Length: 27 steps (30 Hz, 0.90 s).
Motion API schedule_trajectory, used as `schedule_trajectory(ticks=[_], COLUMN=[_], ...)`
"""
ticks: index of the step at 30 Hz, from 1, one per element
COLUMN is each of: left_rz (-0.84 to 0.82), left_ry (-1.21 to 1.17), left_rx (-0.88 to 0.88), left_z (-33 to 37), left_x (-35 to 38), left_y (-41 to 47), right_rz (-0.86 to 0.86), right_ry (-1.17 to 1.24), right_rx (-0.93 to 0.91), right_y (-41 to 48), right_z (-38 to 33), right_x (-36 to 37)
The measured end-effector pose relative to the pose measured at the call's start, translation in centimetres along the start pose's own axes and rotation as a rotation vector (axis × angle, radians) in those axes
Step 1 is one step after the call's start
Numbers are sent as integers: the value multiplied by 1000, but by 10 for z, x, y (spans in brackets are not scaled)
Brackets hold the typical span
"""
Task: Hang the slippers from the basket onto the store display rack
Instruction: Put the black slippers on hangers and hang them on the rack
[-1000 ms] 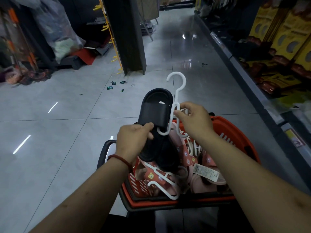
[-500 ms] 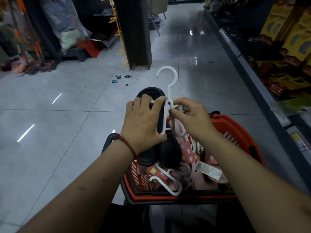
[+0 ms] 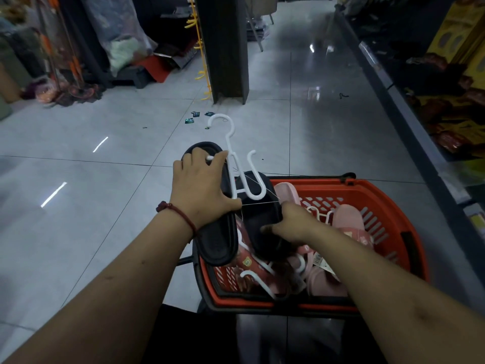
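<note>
Two black slippers are in your hands, held up over the left end of the orange basket point(image 3: 315, 185). Your left hand point(image 3: 202, 187) has its grip closed on the left slipper point(image 3: 217, 245). Its fingers curl over the far end of the slipper. Its thumb presses the low part of the white hanger point(image 3: 252, 197) against the slipper's side. The hanger's big hook points up and away from you, and one of its side arms sticks up free on the right. The near end of this slipper hangs down past the basket's left rim.

Your right hand point(image 3: 294, 224) has its grip closed on the right slipper point(image 3: 258, 219), with the thumb on top and the fingers tucked under its right edge. This slipper lies just beside the first one, right below the hanger's curved bottom. Its near end dips into the basket.

Inside the basket you can see pink slippers point(image 3: 351, 219), another white hanger point(image 3: 258, 281) near the front, and a white price tag point(image 3: 319, 258). A red cord bracelet point(image 3: 181, 214) sits on your left wrist.

The basket rests low in front of you on the shiny grey tile floor point(image 3: 105, 206). Farther off stands a dark pillar point(image 3: 225, 48) with yellow hooks point(image 3: 200, 74) down its left side. It is well apart from the slippers. A few small green tags point(image 3: 195, 117) lie on the floor near it. A shelf point(image 3: 393, 82) with yellow packs point(image 3: 467, 61) runs along your right.
</note>
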<state>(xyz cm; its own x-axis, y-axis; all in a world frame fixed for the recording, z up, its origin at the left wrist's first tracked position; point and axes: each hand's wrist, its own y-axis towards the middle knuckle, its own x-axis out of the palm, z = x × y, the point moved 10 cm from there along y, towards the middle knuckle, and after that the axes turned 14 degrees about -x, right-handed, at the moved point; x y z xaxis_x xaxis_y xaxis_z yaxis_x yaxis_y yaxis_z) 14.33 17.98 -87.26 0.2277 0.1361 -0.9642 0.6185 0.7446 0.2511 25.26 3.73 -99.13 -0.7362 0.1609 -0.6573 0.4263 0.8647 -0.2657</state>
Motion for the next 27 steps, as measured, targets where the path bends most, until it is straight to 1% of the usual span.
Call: schedule_trajectory(ticks=[4,7,11,14,18,21,22,24,26,27], left_rz=[-59,-101,-75,-58,-47,-46,-34,-16,-31,-42], left_ry=[-76,-205,-302,-364,-410,-461,-473,-494,-499,-493], left_rx=[-47,-124,-268,-379,-440,-477,-490,-513,-505,-490], left_z=[-7,-17,-36,-50,-57,-58,-59,-62,-60,-57], left_x=[4,4,-5,-10,-12,-12,-13,-14,-14,-14], left_y=[2,6,8,9,9,7,7,8,8,7], right_rz=[84,205,317,356,381,426,394,218,32,-9], right_ry=[79,209,166,20,-406,-563,-604,-612,-443,-358], right_rx=[53,46,-15,-78,-194,-276,-310,-373,-340,-300], right_y=[9,7,-1,-16,-36,-44,-44,-39,-35,-33], right_z=[15,19,19,19,6,-10,-15,-17,-7,1], right_x=[-13,-31,-60,-80,-97,-99,-93,-71,-46,-38])
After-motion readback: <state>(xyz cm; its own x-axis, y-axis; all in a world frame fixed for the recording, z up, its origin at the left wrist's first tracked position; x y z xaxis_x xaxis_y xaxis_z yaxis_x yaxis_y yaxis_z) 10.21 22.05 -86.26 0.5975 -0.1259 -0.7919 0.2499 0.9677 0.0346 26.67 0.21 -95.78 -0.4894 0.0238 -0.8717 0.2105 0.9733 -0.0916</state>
